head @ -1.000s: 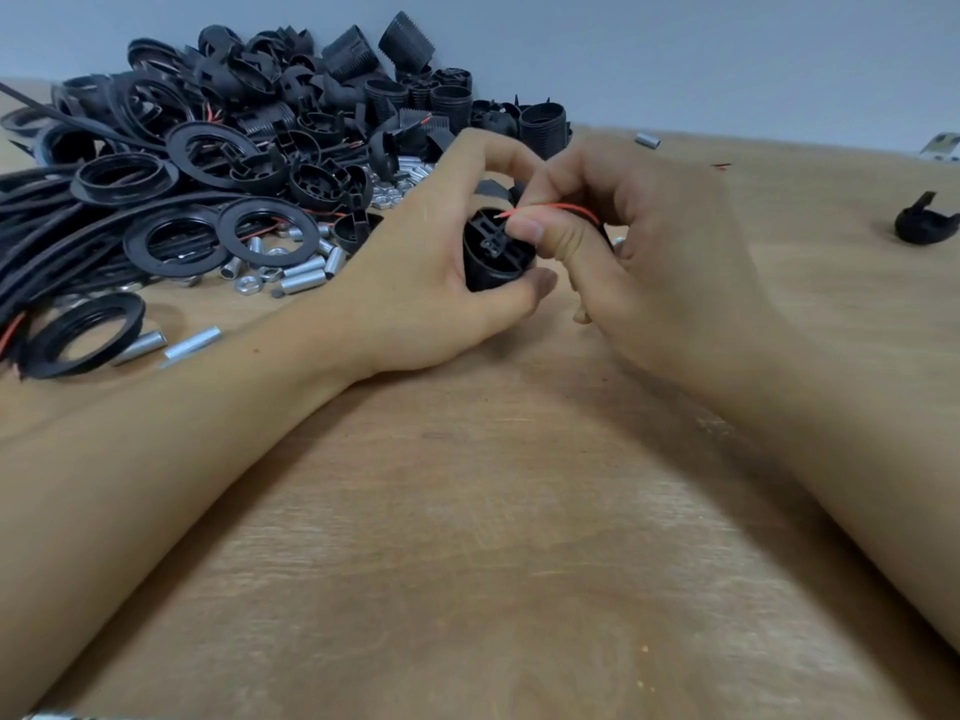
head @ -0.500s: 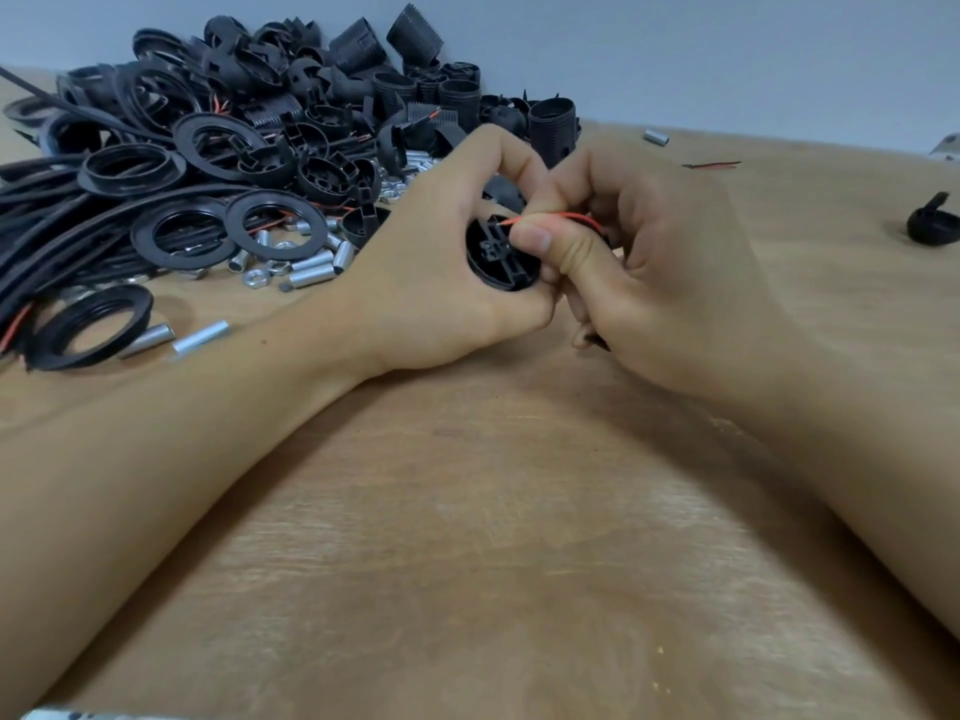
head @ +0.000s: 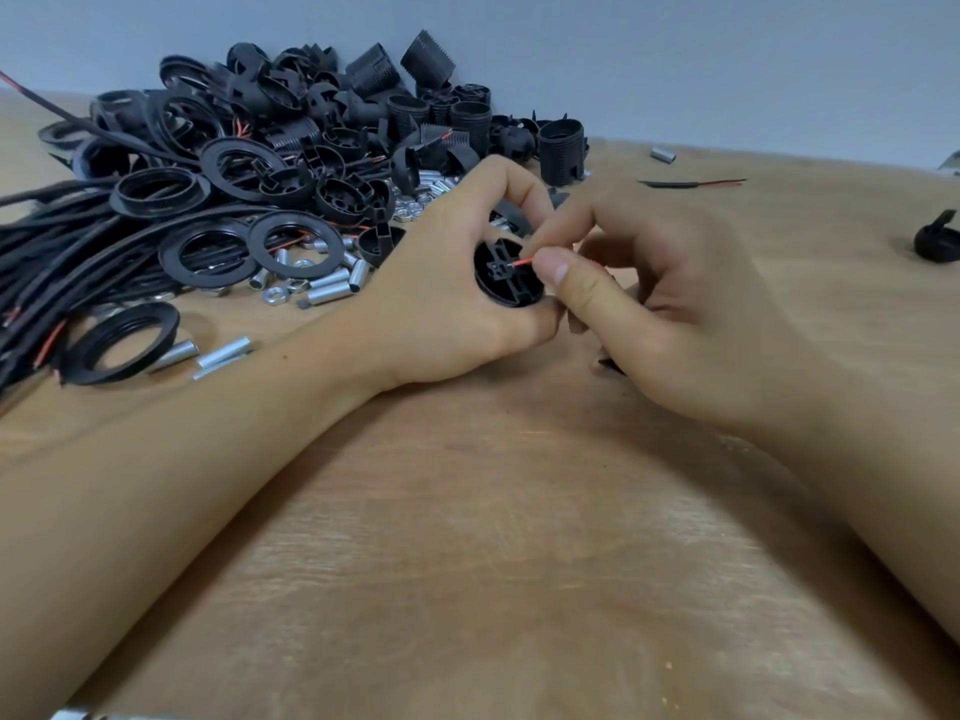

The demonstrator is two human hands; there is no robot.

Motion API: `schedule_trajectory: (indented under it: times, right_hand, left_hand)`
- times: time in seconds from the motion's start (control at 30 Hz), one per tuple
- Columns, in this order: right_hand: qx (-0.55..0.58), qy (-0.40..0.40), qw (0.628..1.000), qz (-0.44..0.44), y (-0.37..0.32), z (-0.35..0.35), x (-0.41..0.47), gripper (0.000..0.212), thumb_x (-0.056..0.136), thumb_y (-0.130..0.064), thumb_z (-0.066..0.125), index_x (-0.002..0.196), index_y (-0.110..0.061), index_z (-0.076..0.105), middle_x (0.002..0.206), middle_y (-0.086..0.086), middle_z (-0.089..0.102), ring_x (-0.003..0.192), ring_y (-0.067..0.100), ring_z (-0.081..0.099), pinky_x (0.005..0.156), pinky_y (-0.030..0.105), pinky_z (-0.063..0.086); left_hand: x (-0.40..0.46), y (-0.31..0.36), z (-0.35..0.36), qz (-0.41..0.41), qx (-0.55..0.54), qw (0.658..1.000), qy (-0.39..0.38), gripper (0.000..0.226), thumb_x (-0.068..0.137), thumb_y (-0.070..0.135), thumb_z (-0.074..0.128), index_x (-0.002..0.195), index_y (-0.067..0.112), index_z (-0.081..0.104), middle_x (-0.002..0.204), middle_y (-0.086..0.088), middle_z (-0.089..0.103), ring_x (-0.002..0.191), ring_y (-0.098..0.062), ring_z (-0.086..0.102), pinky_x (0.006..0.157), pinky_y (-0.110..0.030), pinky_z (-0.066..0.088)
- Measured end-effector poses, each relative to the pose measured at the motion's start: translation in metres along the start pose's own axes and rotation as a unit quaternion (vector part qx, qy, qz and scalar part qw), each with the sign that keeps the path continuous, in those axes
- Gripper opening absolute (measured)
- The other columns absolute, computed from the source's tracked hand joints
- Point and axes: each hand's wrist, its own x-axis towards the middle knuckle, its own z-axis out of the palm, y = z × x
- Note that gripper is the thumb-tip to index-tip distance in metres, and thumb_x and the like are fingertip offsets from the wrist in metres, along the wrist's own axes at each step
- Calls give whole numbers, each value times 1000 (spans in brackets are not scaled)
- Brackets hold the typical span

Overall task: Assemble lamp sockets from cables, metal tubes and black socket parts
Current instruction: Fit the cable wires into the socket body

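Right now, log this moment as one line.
left hand holds socket part | right hand pinches red wire at its slot

Light wooden tabletop [head: 519,589], plain pale grey-blue wall [head: 675,59] behind, soft even light

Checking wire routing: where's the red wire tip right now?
In the head view, the red wire sits just right of centre, pinched by the right hand, its tip at the face of the black socket part held in the left hand.

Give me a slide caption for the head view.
Left hand grips round black plastic socket part; right hand pinches thin red wire at it.
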Motion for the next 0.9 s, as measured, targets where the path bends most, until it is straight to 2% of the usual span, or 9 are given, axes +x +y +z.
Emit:
schedule_trajectory:
  times: [0.07, 0.13, 0.2, 0.37, 0.47, 0.57, 0.67, 0.8, 0.9]
  right_hand:
    - [-26, 18, 999, -23, -1, -1, 0, 10, 92, -6, 60, 93, -3, 69, 84, 3, 60, 77, 13, 58, 64, 20, 46]
    - [-37, 42, 998, -30, -2, -1, 2, 10, 91, -6, 63, 95, -7, 73, 84, 6, 59, 76, 16, 58, 64, 21, 47]
    - [-24, 45, 998, -20, -2, -2, 2, 12, 92, -7, 64, 96, -10, 75, 84, 7, 63, 74, 18, 62, 62, 21, 49]
    - [28, 47, 998, 8, -3, -4, 3, 14, 92, -4, 64, 96, -14, 73, 82, -10, 70, 67, 12, 67, 54, 18, 50]
    - [53, 48, 997, 27, -1, -5, 3, 9, 91, -6, 66, 94, -13, 70, 79, -5, 70, 64, 9, 67, 53, 13, 47]
    - [28, 32, 999, 18, -1, -5, 3, 6, 91, -10, 66, 88, -13, 69, 74, -4, 68, 65, 8, 64, 56, 13, 48]
    - [6, 16, 1000, 2, -1, -4, 2, 4, 93, -13, 64, 90, -13, 67, 78, -12, 65, 71, 7, 63, 61, 12, 49]
    - [-3, -4, 1000, -16, 0, -5, 1, 5, 92, -7, 62, 90, -3, 64, 82, 3, 64, 75, 16, 62, 60, 11, 46]
    - [-21, -19, 999, -35, 1, -5, 2, 5, 90, -4, 60, 89, 0, 62, 81, 7, 61, 75, 19, 59, 63, 16, 44]
  left_hand:
    - [0, 0, 0, 5, 22, 1000, 0, 38, 75, 5, 71, 103, 7, 46, 68, -23, 58, 54, -19, 55, 50, -32, 43]
    - [0, -1, 1, 25, 63, 998, 3, 38, 75, 8, 75, 103, 8, 49, 83, -21, 63, 67, -28, 62, 60, -43, 49]
    - [1, -2, 2, 45, 89, 995, 9, 37, 75, 6, 76, 104, 5, 53, 90, -14, 65, 76, -29, 63, 69, -47, 48]
    - [2, -4, 1, 49, 95, 994, 11, 35, 75, 3, 76, 101, 3, 52, 84, -8, 62, 72, -20, 61, 66, -41, 47]
    - [1, -3, 1, 44, 94, 995, 9, 36, 76, 5, 77, 100, 11, 50, 78, -2, 60, 65, -11, 58, 59, -32, 46]
    - [1, -3, 0, 25, 71, 997, -4, 42, 78, 6, 75, 111, 4, 50, 72, -17, 64, 59, -25, 61, 55, -38, 48]
    - [2, -3, 0, 32, 76, 997, -4, 41, 77, 7, 74, 110, 7, 50, 75, -18, 65, 63, -27, 63, 59, -42, 49]
    - [2, -3, 1, 29, 75, 997, -12, 40, 76, 10, 73, 109, 11, 50, 79, -21, 64, 67, -30, 64, 61, -44, 50]
    - [2, -3, 1, 37, 76, 996, -10, 38, 75, 11, 72, 104, 16, 49, 78, -17, 63, 66, -21, 62, 62, -41, 50]
